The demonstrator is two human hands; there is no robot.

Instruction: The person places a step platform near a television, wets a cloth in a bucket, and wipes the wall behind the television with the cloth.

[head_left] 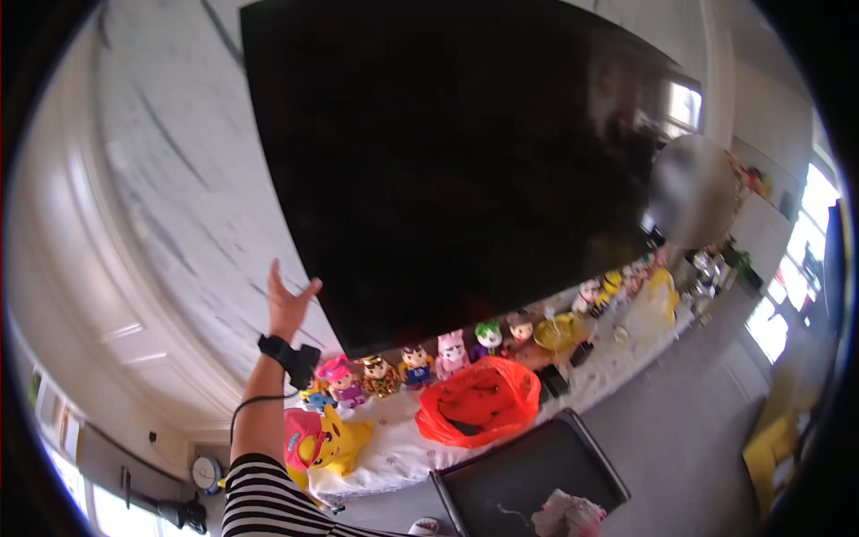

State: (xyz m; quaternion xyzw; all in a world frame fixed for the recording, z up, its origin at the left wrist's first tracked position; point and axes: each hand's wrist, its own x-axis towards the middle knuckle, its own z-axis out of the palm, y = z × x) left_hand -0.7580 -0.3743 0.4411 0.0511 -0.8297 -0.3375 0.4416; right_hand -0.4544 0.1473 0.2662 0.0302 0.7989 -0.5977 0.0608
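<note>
My left hand is raised beside the lower left edge of a large black television on the wall. Its thumb and fingers are spread, and nothing shows in its grasp. The thumb is close to the screen's edge; whether it touches cannot be made out. A black device with a cable is strapped round the wrist, below a striped sleeve. Under the hand, several toy figurines line a white-covered ledge. My right hand is out of view.
A yellow plush-like figure with a red cap and an open red plastic bag rest on the ledge. Before it stands a black tray-like surface bearing crumpled pinkish paper. A blurred round object is at the television's right.
</note>
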